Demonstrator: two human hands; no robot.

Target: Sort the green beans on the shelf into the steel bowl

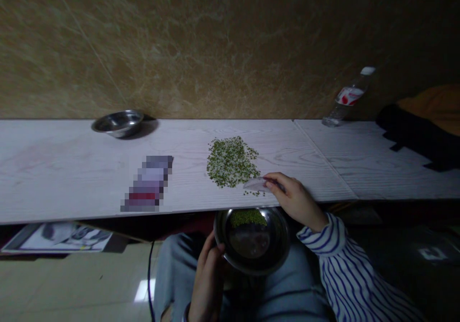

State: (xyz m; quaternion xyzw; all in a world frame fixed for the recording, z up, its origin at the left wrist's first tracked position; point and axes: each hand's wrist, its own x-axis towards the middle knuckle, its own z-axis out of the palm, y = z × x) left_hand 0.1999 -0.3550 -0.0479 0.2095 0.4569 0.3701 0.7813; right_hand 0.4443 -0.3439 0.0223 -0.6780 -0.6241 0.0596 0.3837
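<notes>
Left hand (pixel 209 276) gripped the steel bowl (pixel 251 252) below the worktop's (pixel 190 183) front edge; right hand (pixel 295 198) pinched a flat tool (pixel 254 184), best kept low beside mung beans (pixel 230 163).

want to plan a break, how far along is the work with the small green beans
Partly done: some beans already lie in the steel bowl that the left hand holds. In hand: the right hand has a thin pale scraper at the near edge of the patch. Apparently left: that wide patch on the counter.
</notes>
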